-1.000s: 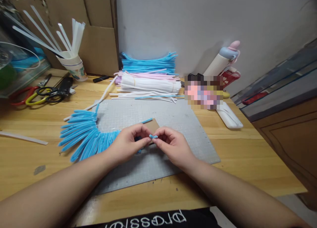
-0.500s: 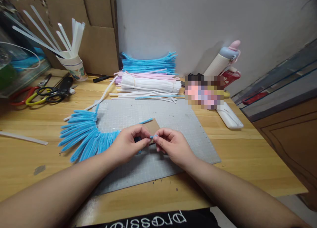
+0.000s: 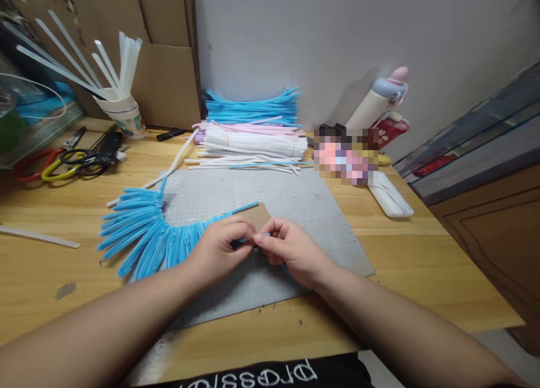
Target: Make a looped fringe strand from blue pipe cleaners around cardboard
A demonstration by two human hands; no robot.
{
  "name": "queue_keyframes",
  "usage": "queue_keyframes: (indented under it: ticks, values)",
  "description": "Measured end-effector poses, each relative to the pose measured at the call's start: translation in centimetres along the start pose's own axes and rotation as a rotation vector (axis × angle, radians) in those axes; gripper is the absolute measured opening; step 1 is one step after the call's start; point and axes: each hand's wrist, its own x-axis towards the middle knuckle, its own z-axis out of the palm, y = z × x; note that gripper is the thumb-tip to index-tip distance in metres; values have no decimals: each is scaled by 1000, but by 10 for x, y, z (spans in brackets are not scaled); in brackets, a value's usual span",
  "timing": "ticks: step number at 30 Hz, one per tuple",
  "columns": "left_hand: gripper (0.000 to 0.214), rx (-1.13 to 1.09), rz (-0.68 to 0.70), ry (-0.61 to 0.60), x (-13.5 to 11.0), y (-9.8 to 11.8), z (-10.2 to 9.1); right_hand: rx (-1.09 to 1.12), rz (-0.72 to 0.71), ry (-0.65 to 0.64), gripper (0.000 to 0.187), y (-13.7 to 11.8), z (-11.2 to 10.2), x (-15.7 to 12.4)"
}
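My left hand (image 3: 219,248) and my right hand (image 3: 287,250) meet over a grey cutting mat (image 3: 295,202), both with fingers pinched on a blue pipe cleaner (image 3: 241,242) at a small brown cardboard piece (image 3: 256,215). The pipe cleaner is mostly hidden between my fingertips. A long fringe of folded blue pipe cleaners (image 3: 143,230) fans out to the left from my left hand along a blue strand.
Stacked blue, pink and white pipe cleaners (image 3: 253,129) lie at the back by the wall. A paper cup of white sticks (image 3: 122,112) and scissors (image 3: 71,160) sit at the left. A bottle (image 3: 375,104) and a white case (image 3: 390,195) are at the right, near the table edge.
The blue end that stuck out between my fingertips is now tucked out of sight. Both hands have drawn closer together and my right fingers have curled over it.
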Motion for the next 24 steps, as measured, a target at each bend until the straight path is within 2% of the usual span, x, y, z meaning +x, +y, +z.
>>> queue_keyframes:
  ticks: [3,11,14,18,24]
  values:
    - [15,-2,-34,10,1,-1,0,-35,8,6,42,0,0,1]
    - [9,-21,-161,29,2,2,1,-75,10,8,28,-1,-3,2]
    - [9,-43,-165,37,2,2,1,-134,18,21,30,-1,-5,3]
    - [10,-37,-156,43,2,1,1,-220,35,20,25,-1,-7,2]
    - [8,-13,-199,28,2,3,0,-207,-11,39,17,-4,-5,-1]
